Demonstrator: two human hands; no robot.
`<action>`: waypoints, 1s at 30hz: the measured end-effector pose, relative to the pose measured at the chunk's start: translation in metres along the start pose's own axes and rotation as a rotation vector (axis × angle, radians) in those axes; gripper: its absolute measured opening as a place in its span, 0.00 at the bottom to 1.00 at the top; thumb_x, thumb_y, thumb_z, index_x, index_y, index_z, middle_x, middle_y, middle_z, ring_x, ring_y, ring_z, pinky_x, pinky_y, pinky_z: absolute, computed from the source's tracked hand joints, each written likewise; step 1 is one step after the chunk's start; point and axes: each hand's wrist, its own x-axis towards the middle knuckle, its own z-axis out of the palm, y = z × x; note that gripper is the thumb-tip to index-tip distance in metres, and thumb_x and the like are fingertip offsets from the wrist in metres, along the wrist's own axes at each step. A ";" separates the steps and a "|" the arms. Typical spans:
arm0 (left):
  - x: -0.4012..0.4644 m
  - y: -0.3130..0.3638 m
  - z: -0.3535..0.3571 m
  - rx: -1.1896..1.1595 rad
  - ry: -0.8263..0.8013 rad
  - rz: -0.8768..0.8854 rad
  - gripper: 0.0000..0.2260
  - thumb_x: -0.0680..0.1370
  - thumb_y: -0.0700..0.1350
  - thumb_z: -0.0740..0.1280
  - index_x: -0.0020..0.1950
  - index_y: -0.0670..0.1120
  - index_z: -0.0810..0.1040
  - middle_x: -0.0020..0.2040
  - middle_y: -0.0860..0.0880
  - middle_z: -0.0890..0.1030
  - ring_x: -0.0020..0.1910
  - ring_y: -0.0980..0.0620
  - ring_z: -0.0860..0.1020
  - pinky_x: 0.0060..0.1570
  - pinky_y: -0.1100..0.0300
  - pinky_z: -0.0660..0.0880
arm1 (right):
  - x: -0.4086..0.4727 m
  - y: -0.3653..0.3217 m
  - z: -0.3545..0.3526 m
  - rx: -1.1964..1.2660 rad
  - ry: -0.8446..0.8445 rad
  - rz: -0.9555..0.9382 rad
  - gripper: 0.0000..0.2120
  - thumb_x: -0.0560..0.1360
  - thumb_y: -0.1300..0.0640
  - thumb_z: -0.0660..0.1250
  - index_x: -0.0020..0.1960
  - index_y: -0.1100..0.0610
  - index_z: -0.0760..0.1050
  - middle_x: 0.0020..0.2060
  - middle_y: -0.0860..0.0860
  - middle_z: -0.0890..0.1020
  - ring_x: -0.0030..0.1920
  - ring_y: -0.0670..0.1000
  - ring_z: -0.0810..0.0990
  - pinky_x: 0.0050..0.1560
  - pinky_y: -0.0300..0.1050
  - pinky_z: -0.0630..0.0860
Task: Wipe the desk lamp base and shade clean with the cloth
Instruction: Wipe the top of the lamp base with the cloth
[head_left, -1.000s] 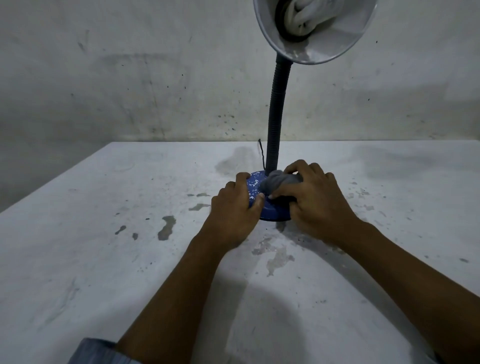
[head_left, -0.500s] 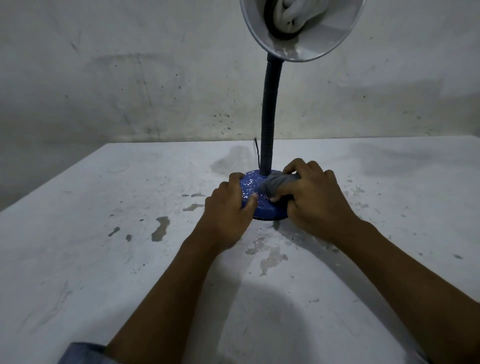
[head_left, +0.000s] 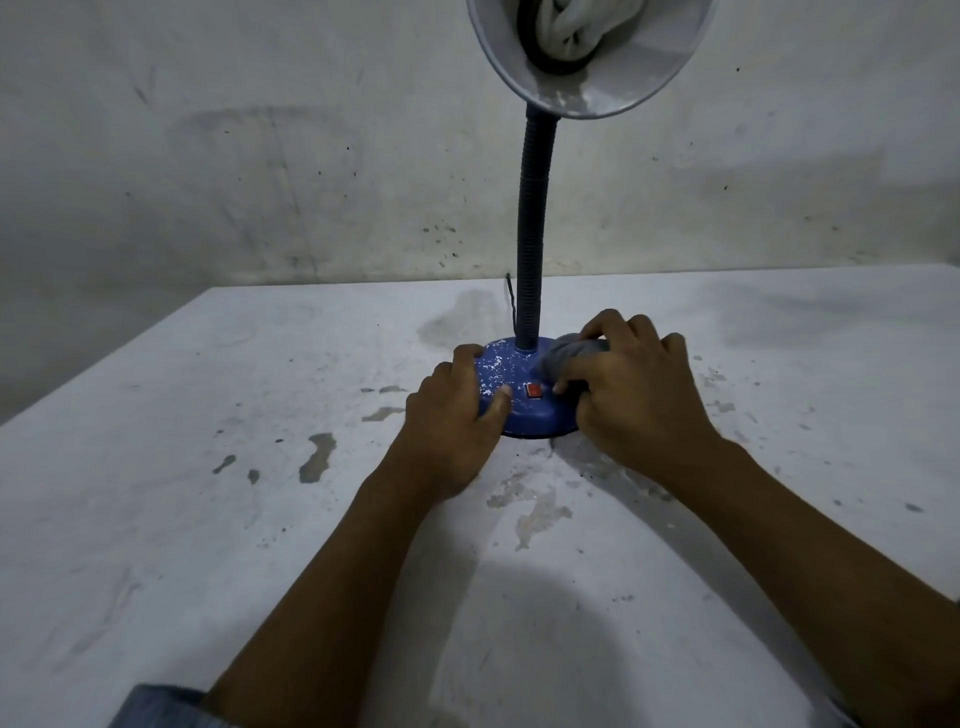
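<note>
1. Standing on the white table (head_left: 156, 519), the blue lamp base (head_left: 519, 402) is showing white specks at its left.
2. The right hand (head_left: 639, 395) is gripping a bunched grey cloth (head_left: 566, 353) on the base's right.
3. The left hand (head_left: 452, 415) is clasping the base's left edge.
4. The speckled shade (head_left: 597, 78) is looking unwiped; much is remaining.

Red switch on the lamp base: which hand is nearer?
Right. The right hand, holding the cloth, has a fingertip beside the red switch; the left hand grips the base's left edge.

No legible text, label, brand, number or sign appears on any surface in view.
</note>
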 end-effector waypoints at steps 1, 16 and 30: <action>0.000 0.000 0.000 0.000 0.000 -0.006 0.22 0.79 0.54 0.59 0.71 0.50 0.59 0.66 0.46 0.72 0.60 0.47 0.75 0.62 0.48 0.73 | 0.000 0.002 0.000 -0.007 0.017 0.022 0.15 0.74 0.58 0.62 0.57 0.47 0.78 0.62 0.52 0.71 0.61 0.55 0.66 0.55 0.50 0.60; 0.000 0.000 0.000 0.010 0.010 -0.011 0.22 0.79 0.53 0.60 0.71 0.50 0.59 0.66 0.45 0.72 0.60 0.46 0.75 0.62 0.48 0.73 | 0.005 0.004 0.001 0.171 0.048 0.029 0.17 0.69 0.57 0.55 0.50 0.48 0.81 0.56 0.53 0.74 0.57 0.55 0.70 0.51 0.50 0.63; 0.001 0.000 0.000 -0.004 -0.004 -0.026 0.22 0.79 0.54 0.60 0.71 0.52 0.59 0.66 0.46 0.73 0.60 0.47 0.75 0.62 0.48 0.73 | 0.008 0.020 -0.009 0.286 -0.003 -0.010 0.17 0.70 0.67 0.60 0.44 0.50 0.82 0.49 0.50 0.79 0.51 0.53 0.74 0.55 0.55 0.71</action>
